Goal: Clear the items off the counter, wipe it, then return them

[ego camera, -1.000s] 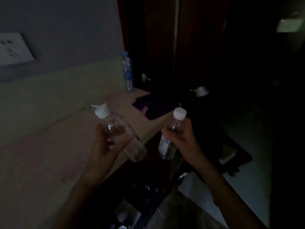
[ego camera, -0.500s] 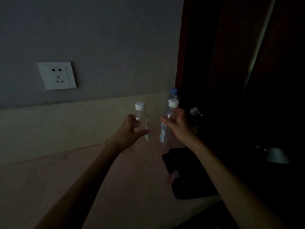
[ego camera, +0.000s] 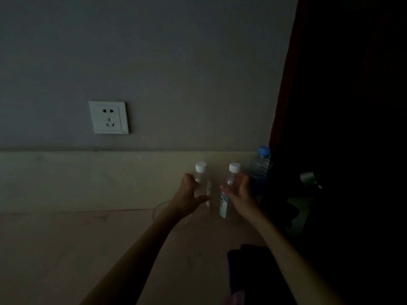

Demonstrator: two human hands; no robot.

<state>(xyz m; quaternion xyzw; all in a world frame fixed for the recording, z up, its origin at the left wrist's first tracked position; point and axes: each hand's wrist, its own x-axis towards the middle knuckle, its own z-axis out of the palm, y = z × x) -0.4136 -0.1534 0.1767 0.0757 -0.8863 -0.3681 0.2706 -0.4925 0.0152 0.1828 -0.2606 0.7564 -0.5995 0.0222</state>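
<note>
The room is dim. My left hand point(ego camera: 191, 194) grips a clear white-capped bottle point(ego camera: 202, 175), held upright near the back of the pale counter point(ego camera: 88, 249). My right hand point(ego camera: 239, 190) grips a second clear white-capped bottle with a label point(ego camera: 229, 186), upright just to the right of the first. Both bottles are close to the low backsplash; whether their bases touch the counter is hidden by my hands. A taller blue-capped bottle point(ego camera: 261, 166) stands behind my right hand at the counter's far right corner.
A dark cloth-like item point(ego camera: 244, 267) lies on the counter's right near edge. A white wall socket point(ego camera: 108, 117) sits above the backsplash. A thin white cable point(ego camera: 157, 208) loops near my left wrist. Darkness fills the right side.
Both hands carried the bottles from in front of the counter's edge forward to the back wall, beside the blue-capped bottle. My view swung left and up toward the wall.
</note>
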